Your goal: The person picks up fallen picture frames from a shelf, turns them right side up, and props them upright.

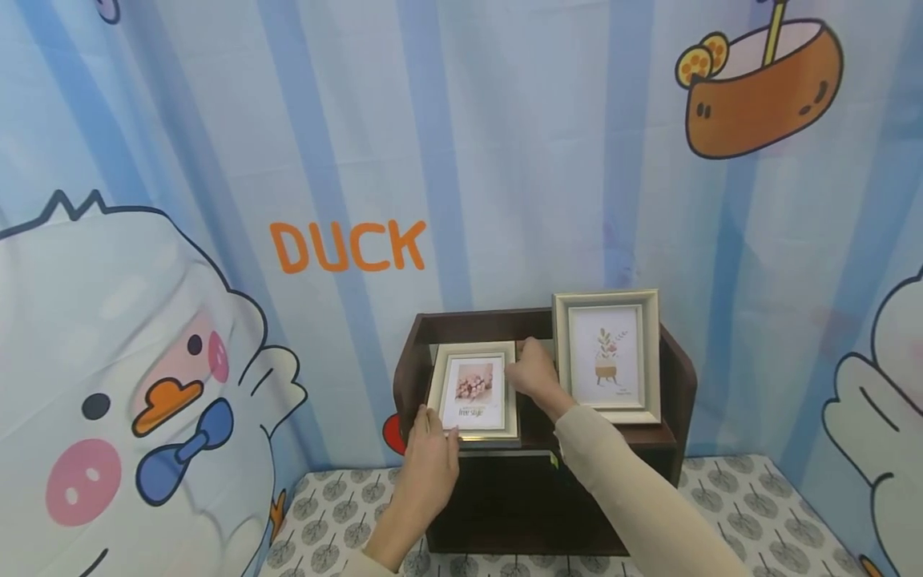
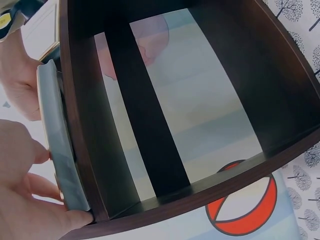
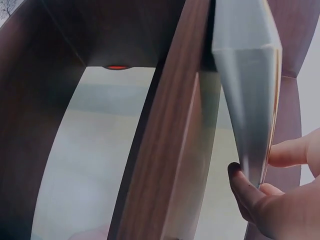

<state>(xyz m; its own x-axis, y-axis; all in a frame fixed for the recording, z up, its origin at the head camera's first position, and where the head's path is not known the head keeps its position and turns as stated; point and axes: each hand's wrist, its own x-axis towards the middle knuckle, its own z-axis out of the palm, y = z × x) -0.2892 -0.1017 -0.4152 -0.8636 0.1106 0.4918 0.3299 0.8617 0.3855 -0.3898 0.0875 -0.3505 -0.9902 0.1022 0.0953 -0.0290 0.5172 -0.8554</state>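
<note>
A cream picture frame with a flower print leans back on the top shelf, at the left side of the dark wooden rack. My left hand grips its lower left corner. At its upper right edge, my right hand holds the side of the frame. Seen edge-on in the left wrist view, the frame's grey side stands beside the shelf board, left fingertips at its lower end. In the right wrist view, thumb and fingers pinch the frame's edge from both sides.
A second picture frame with a potted-plant print stands at the right of the top shelf. The rack has raised side walls and an open lower compartment. It stands on a tree-patterned cloth before a printed curtain.
</note>
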